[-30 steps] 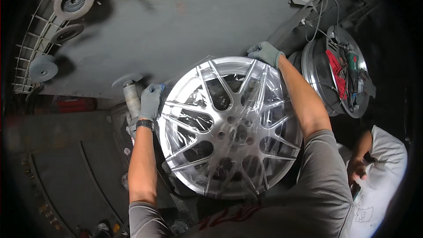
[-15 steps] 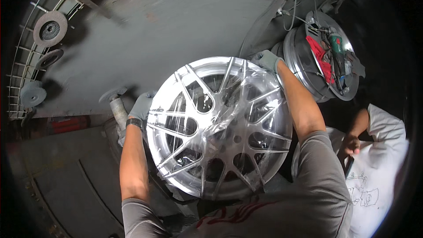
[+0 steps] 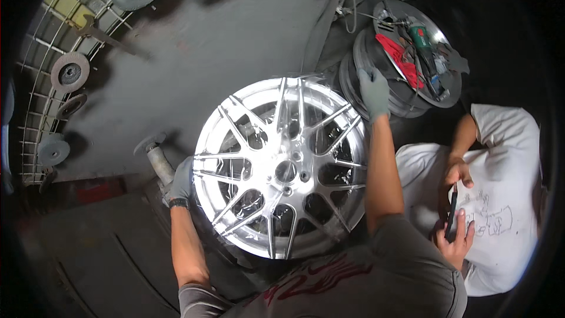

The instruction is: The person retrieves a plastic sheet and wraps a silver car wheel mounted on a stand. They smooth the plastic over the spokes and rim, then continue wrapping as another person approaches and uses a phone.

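Observation:
A silver multi-spoke alloy wheel point(image 3: 297, 185) lies face up before me, with shiny clear plastic film point(image 3: 259, 135) across its face and spoke gaps. My left hand point(image 3: 183, 179), in a grey glove with a dark band at the wrist, is closed on the wheel's left edge; its fingertips are hidden. My right hand point(image 3: 375, 91), also gloved, is just off the wheel's upper right edge, beside the stacked rims. Its fingers look closed on the film's edge, though the film there is hard to make out.
At the right, stacked wheel rims point(image 3: 388, 103) carry a green angle grinder point(image 3: 421, 38) and a red cloth point(image 3: 400, 59). A co-worker in white point(image 3: 500, 188) sits close by, holding a dark phone-like object point(image 3: 452, 215). Grinding discs point(image 3: 70, 72) hang on a wire rack point(image 3: 35, 112). Another power tool point(image 3: 159, 162) lies left.
My right hand has moved outward to the right, off the wheel's top edge. The film bunched over the wheel's middle has smoothed out, showing the centre hole. My left hand stays at the left edge.

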{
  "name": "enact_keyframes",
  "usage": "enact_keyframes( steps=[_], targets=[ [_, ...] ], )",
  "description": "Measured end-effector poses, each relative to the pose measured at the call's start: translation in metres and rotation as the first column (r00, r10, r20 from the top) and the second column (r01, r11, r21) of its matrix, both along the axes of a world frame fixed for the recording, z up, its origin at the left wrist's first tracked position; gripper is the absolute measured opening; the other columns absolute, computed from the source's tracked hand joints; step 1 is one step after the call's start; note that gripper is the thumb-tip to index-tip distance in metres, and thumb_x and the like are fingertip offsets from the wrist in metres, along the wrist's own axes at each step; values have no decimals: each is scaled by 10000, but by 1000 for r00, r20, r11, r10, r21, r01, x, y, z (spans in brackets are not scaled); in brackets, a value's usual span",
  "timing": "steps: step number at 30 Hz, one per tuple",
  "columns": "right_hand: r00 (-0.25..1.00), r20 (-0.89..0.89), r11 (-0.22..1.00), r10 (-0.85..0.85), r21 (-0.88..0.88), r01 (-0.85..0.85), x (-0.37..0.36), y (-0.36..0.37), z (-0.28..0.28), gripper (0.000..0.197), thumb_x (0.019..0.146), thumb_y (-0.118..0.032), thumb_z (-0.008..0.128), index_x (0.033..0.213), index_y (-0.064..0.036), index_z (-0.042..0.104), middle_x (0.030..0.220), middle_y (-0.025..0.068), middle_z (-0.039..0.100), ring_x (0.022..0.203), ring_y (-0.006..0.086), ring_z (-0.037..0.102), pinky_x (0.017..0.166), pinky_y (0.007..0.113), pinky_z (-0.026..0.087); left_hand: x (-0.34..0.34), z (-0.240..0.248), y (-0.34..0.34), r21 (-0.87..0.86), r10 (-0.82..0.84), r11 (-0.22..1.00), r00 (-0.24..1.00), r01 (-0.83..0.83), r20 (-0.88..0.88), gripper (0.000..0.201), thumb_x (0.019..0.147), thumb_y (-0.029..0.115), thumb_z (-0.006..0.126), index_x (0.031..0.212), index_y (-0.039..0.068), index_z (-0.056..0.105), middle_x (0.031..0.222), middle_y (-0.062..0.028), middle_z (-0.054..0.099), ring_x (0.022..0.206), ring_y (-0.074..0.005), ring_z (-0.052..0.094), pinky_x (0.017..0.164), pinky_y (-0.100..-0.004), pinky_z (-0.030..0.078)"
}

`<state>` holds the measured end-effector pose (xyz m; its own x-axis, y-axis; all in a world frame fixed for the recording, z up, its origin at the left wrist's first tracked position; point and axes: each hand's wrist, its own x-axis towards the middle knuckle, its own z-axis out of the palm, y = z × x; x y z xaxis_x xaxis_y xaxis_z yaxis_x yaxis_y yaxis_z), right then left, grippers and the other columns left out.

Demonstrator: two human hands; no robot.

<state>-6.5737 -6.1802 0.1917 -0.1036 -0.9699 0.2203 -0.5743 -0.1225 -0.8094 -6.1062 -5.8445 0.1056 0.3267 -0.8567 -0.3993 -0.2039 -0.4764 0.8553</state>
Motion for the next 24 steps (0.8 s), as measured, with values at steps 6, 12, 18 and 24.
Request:
enact_keyframes(
  steps=[6,12,18,24],
  targets=[
    [950,-302,913,-73,364,186,-29,134,24,442,841,-471,612,911,-36,651,862,194,691,855,377,664,786,451,490,-10,5,38,-131,29,991,984,-6,177,369,978,243,471,1261,53,612,1112,-122,678,979,-200,622,863,-307,476],
    [928,-320,799,192,600,41,-30,174,15,583,759,-577,713,836,1,702,775,164,702,772,288,692,731,390,516,-49,61,40,132,-184,983,613,130,768,309,957,224,493,1201,111,646,1082,-123,685,949,-235,638,837,-335,488],
    [973,-157,907,170,411,-92,-31,163,-3,466,793,-440,707,919,8,722,807,184,705,792,293,703,711,399,519,-47,46,62,11,-36,999,740,38,671,270,917,191,532,1131,88,660,1038,-150,681,923,-280,645,823,-366,495],
    [642,723,879,-256,450,-156,-71,130,-19,257,904,-237,644,884,18,662,674,45,603,548,133,554,525,295,446,-38,10,73,-14,-133,978,678,207,723,349,918,108,515,1240,-9,578,1194,-205,631,1113,-333,599,948,-368,469]
  ],
)
